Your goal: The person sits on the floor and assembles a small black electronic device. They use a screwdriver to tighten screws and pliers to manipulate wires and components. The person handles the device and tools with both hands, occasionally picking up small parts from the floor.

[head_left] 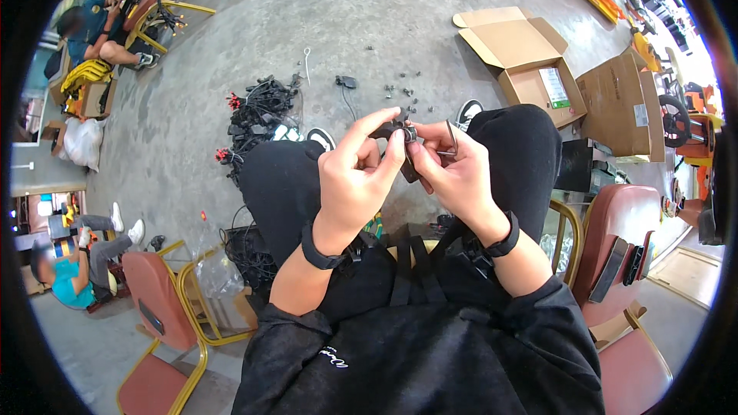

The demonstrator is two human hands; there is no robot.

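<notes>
Above my knees, both hands meet at a small dark clamp-like part [409,135] with a rounded ring and a flat dark piece hanging under it. My left hand [355,173] pinches it between thumb and fingers. My right hand [460,177] presses its thumb against the part's other side. A thin bent metal rod, like an L-shaped hex key [452,138], sticks out from among the right fingers. Beyond my hands, several small dark pieces [407,92] lie scattered on the floor, and a black module with a cable [346,83] rests left of them.
A heap of black cables with red ends [261,119] lies by my left knee. An open cardboard box [530,61] and a larger carton [621,104] stand ahead right. Red chairs [160,300] flank me. Two people [73,280] sit at the left on the concrete floor's edge.
</notes>
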